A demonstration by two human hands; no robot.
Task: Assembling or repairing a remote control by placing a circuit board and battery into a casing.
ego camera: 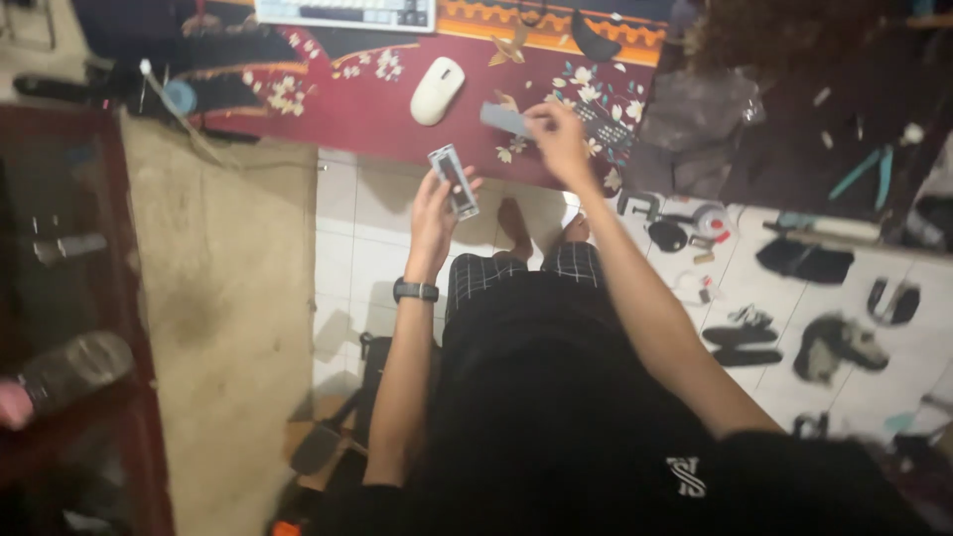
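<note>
My left hand point(434, 203) holds a small narrow rectangular device point(454, 181) with a pale frame and dark middle, raised over the tiled floor just below the desk edge. My right hand point(558, 137) reaches further forward over the red flowered desk mat point(367, 104) and pinches a flat blue-grey rectangular piece point(504, 120). A black watch point(415, 291) sits on my left wrist. A white computer mouse point(437, 90) lies on the mat left of my right hand. The picture is blurred.
A white keyboard point(347, 12) lies at the mat's far edge. A crumpled grey plastic bag point(695, 124) sits right of the mat. Sandals point(745, 342), dark shoes and small tools scatter the white tiled floor point(347, 248) at right. A tan cloth-covered surface point(223, 298) and dark red furniture point(60, 298) stand left.
</note>
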